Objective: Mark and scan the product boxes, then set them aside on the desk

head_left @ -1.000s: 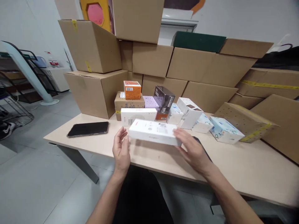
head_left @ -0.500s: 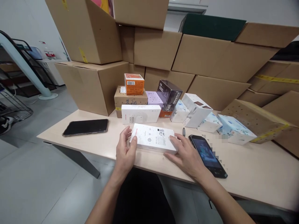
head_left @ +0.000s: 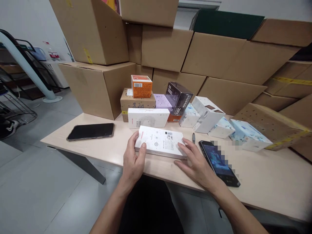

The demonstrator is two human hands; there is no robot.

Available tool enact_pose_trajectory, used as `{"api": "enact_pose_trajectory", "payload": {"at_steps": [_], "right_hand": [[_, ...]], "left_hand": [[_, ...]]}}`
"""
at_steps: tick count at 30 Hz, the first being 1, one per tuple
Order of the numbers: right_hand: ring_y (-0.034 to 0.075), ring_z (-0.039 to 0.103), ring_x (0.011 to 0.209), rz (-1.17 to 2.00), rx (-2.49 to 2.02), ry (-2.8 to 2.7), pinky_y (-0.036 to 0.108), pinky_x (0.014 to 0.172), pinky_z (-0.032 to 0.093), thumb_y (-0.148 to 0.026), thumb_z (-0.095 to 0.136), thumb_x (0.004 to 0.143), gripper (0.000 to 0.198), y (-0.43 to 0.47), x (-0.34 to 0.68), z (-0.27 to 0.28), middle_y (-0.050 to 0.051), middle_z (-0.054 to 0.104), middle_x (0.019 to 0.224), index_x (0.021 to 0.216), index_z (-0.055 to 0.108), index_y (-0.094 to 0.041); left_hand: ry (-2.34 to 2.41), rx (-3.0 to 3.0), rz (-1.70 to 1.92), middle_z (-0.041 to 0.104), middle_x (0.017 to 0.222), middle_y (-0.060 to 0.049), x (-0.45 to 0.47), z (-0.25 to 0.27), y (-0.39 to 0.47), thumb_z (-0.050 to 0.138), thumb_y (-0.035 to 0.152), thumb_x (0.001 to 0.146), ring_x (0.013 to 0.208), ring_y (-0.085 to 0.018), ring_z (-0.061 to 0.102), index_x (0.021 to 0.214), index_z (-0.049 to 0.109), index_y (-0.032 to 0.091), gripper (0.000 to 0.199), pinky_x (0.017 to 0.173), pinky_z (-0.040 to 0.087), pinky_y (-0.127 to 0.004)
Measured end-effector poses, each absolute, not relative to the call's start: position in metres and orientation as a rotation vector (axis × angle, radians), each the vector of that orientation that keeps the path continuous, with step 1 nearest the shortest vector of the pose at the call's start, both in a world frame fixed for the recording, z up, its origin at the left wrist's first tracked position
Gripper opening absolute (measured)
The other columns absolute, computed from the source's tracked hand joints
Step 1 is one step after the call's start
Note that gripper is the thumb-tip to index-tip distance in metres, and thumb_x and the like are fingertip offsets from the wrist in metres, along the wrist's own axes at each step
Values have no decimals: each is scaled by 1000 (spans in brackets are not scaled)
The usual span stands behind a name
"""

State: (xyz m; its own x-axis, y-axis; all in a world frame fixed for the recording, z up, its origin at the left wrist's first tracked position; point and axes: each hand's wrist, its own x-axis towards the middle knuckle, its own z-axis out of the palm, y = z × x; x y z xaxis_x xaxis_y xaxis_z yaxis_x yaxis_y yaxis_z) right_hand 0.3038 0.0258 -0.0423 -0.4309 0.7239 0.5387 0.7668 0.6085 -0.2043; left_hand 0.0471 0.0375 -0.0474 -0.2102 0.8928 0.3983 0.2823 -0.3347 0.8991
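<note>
A flat white box (head_left: pixel 161 143) with red lettering and small printed labels lies tilted just above or on the front of the table. My left hand (head_left: pixel 133 157) holds its left end, thumb on the top face and fingers round the far side. At the other end, my right hand (head_left: pixel 196 164) touches the right edge with its fingertips, while its thumb is spread away below the box. Behind stands another white box (head_left: pixel 148 118) marked "POWER BANK". A grey pen (head_left: pixel 193 137) and a handheld device with a lit screen (head_left: pixel 219 162) lie near my right hand.
A black phone (head_left: pixel 90 131) lies on the left of the table (head_left: pixel 102 151). Along the back are an orange box (head_left: pixel 141 88) on a brown carton (head_left: pixel 137 101), a dark box (head_left: pixel 179 96), and several white and floral boxes (head_left: pixel 250 135). Large cartons (head_left: pixel 167 48) are stacked behind.
The white box's left end has risen slightly and its top face shows more toward me. My right thumb has moved a little away from the box. The view has shifted slightly.
</note>
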Motion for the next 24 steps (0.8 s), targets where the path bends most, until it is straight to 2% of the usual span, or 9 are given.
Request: {"api": "enact_pose_trajectory", "payload": {"at_steps": [4,7,9,13,17,21,24], "right_hand": [[30,49,133,-171,-1154,-2161,51,106,49,-14,55,91,63,29,305,-43,18,44,144,150,36,-26],[29,50,134,-171,-1117,-2135,51,108,47,-14,54,91,63,29,308,-43,17,49,143,150,35,-24],[28,53,131,-132,-1130,-2090,49,106,48,-18,55,92,61,29,310,-45,16,55,140,149,36,-24],[25,65,114,8,-1306,-1868,39,93,56,-34,58,93,58,31,314,-50,15,61,134,147,40,-22],[21,69,97,123,-1421,-1738,35,84,56,-44,55,94,57,33,312,-47,14,65,128,144,44,-19],[22,69,89,260,-1502,-1778,33,76,54,-45,49,96,58,33,304,-39,12,71,110,146,41,-17],[23,69,83,357,-1551,-1833,33,72,53,-45,46,97,50,33,300,-36,10,72,98,137,47,-16]], "left_hand": [[1274,1456,1676,52,146,-9,45,-51,37,53,36,97,136,-26,49,140,46,26,45,114,40,-43],[1216,1401,1732,54,144,-10,45,-53,38,55,37,96,136,-26,49,138,49,25,45,115,40,-43],[1182,1362,1776,55,143,-10,45,-54,38,56,37,95,136,-26,50,138,49,24,46,114,41,-42],[1186,1350,1830,57,140,-10,44,-57,36,56,38,95,129,-25,55,138,52,25,45,109,45,-41],[1216,1425,1808,59,138,-10,43,-56,35,55,39,94,120,-25,58,136,56,25,44,105,45,-42],[1234,1419,1728,59,138,-9,44,-53,39,55,37,94,126,-25,55,136,54,24,44,108,43,-41],[1213,1428,1650,57,141,-8,44,-51,44,57,33,93,132,-25,52,140,48,25,48,108,45,-41]]}}
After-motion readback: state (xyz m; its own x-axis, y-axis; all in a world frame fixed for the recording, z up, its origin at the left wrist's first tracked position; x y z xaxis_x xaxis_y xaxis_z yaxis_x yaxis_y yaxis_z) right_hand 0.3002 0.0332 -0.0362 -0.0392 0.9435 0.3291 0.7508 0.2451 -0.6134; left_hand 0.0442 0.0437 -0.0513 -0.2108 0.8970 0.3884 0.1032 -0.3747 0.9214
